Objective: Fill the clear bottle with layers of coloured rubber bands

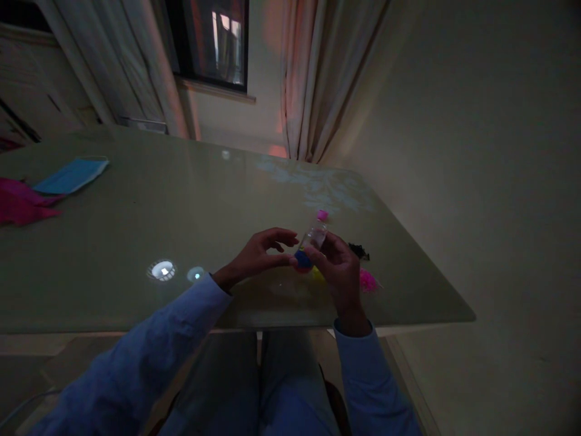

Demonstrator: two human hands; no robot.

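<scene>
A small clear bottle (316,235) is held tilted in my right hand (340,266), thumb on its near side and fingers behind. Blue and red contents (303,260) show at the bottle's lower end. My left hand (261,254) is beside it with fingers apart and curved. The left thumb tip reaches the blue part; whether it presses on it I cannot tell. Just beyond the bottle's neck is a pink cap (322,215). Something yellow (318,274) is partly hidden under my right hand.
To the right of my right hand lie a bright pink clump (368,280) and a small black bundle (359,251). A blue face mask (72,175) and a magenta cloth or bag (22,203) lie on the table (181,200) at far left. A wall (476,181) borders the right side.
</scene>
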